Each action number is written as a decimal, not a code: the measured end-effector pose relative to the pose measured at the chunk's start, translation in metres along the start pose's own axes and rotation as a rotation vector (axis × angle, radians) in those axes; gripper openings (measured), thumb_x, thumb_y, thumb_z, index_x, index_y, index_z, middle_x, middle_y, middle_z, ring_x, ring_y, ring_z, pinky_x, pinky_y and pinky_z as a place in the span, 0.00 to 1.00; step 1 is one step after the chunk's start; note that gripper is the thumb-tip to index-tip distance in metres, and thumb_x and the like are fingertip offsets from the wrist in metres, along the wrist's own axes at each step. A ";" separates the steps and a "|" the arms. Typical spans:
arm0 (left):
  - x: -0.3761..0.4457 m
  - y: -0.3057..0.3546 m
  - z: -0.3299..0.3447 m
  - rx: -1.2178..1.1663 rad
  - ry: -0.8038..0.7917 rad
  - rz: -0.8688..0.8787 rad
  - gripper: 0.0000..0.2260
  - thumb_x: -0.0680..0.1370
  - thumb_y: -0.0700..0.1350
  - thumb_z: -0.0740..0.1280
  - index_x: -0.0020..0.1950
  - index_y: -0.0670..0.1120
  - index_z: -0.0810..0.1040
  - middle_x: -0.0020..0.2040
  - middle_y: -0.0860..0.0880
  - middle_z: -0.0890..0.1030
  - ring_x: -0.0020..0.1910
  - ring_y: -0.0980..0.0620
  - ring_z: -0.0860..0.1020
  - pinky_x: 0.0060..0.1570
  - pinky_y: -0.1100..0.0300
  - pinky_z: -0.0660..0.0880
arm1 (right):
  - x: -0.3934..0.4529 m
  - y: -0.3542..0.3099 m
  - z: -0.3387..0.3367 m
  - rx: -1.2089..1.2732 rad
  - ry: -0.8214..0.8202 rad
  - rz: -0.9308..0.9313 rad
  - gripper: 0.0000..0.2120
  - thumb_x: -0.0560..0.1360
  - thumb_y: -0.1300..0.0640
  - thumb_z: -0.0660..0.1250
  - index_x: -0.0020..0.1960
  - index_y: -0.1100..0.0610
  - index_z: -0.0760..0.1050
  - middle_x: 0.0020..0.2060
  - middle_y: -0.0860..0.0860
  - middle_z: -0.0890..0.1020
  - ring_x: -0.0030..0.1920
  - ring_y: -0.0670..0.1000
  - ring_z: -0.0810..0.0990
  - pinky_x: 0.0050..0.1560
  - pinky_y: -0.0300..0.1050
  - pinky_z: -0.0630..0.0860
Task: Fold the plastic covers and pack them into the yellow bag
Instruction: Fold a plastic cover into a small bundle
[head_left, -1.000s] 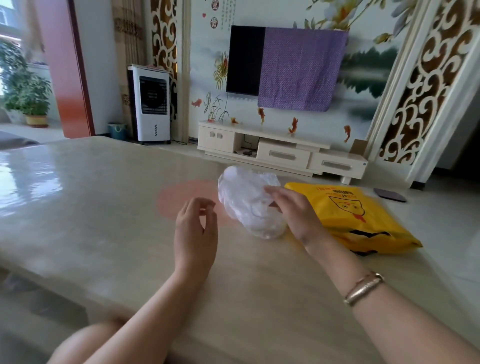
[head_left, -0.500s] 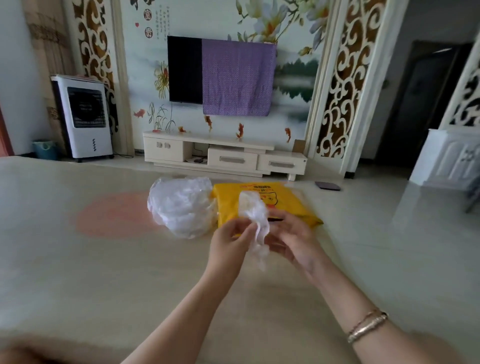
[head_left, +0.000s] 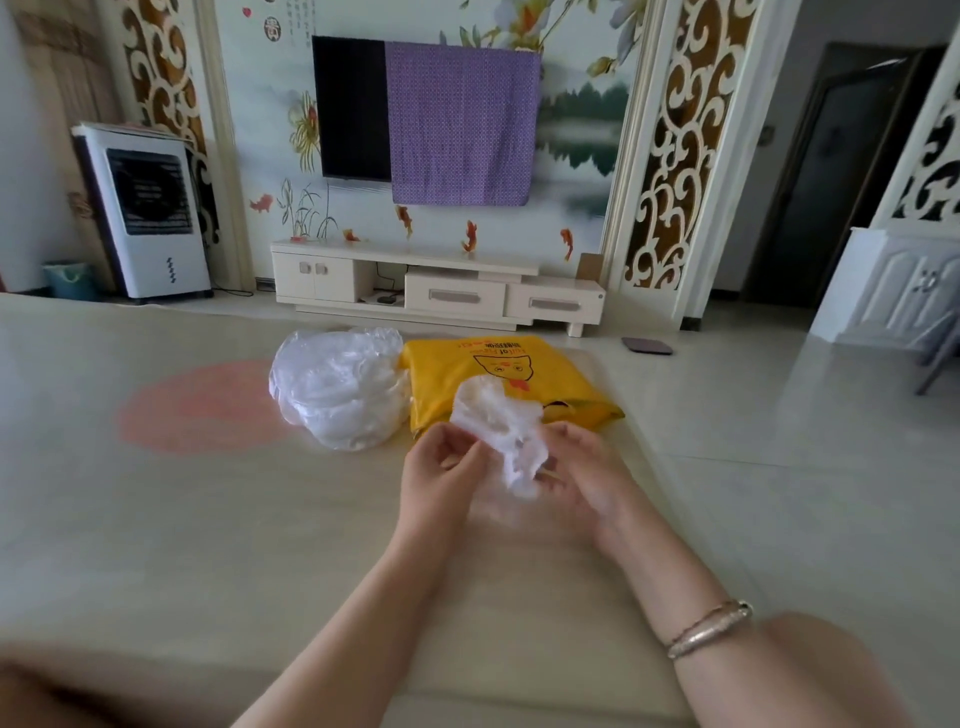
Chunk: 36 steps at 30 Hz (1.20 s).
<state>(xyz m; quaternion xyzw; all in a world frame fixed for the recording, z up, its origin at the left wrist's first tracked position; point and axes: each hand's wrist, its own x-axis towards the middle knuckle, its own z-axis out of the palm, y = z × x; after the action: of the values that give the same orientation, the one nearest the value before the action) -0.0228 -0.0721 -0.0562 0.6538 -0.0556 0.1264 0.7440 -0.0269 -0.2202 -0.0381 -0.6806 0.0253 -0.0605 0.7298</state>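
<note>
Centre of frame: one crumpled translucent white plastic cover (head_left: 498, 431) held up above the glossy beige table top (head_left: 208, 519), between both hands. Left hand (head_left: 441, 467) at its left edge, fingers curled, thumb and fingertips pinching the film. Right hand (head_left: 576, 473) at its lower right, fingers curled round the hanging part; exact finger contact partly hidden by the plastic. Metallic bangle (head_left: 709, 627) on the right wrist, lower right of frame.

Just behind the hands, centre-right: flat yellow plastic bag with a cartoon face print (head_left: 498, 374), lying on the table, opening side not discernible. Held cover overlaps the bag's near edge in the view; cannot tell whether touching it.

Left of the bag, touching it: bunched heap of clear-white plastic covers (head_left: 337, 389), resting on the table beside a pale red round patch (head_left: 202, 408) on the surface.

Background, upper half: dark wall-mounted TV (head_left: 350, 109) half draped by a purple patterned cloth (head_left: 462, 124); low cream TV cabinet (head_left: 441, 286) under it; white upright air cooler (head_left: 145, 213) at upper left, small teal bin (head_left: 70, 280) next to it; dark doorway (head_left: 841, 171) at upper right; small dark flat object (head_left: 647, 345) on the floor right of the cabinet.
</note>
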 end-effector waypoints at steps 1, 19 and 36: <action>0.000 -0.001 -0.001 -0.025 0.043 0.006 0.03 0.75 0.36 0.68 0.43 0.39 0.75 0.35 0.48 0.76 0.31 0.53 0.74 0.35 0.55 0.72 | 0.001 0.000 -0.003 0.098 0.043 0.001 0.06 0.80 0.58 0.62 0.46 0.59 0.75 0.47 0.59 0.84 0.46 0.54 0.83 0.48 0.47 0.77; 0.011 0.003 -0.010 -0.128 -0.185 -0.305 0.25 0.69 0.69 0.68 0.56 0.54 0.80 0.56 0.48 0.81 0.56 0.47 0.80 0.59 0.42 0.75 | -0.001 -0.010 -0.019 0.245 -0.160 0.028 0.11 0.80 0.60 0.61 0.40 0.58 0.76 0.36 0.52 0.79 0.36 0.49 0.79 0.44 0.47 0.74; 0.006 0.006 -0.018 -0.083 0.096 0.089 0.07 0.78 0.41 0.69 0.46 0.37 0.76 0.32 0.51 0.74 0.28 0.55 0.74 0.26 0.64 0.74 | -0.017 -0.003 -0.003 -0.027 0.025 0.112 0.21 0.77 0.47 0.66 0.59 0.63 0.71 0.54 0.54 0.82 0.51 0.52 0.83 0.59 0.55 0.78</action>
<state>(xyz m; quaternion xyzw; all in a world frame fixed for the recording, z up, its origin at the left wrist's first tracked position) -0.0204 -0.0525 -0.0511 0.6123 -0.0542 0.1883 0.7660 -0.0444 -0.2217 -0.0358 -0.6872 0.0734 -0.0277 0.7222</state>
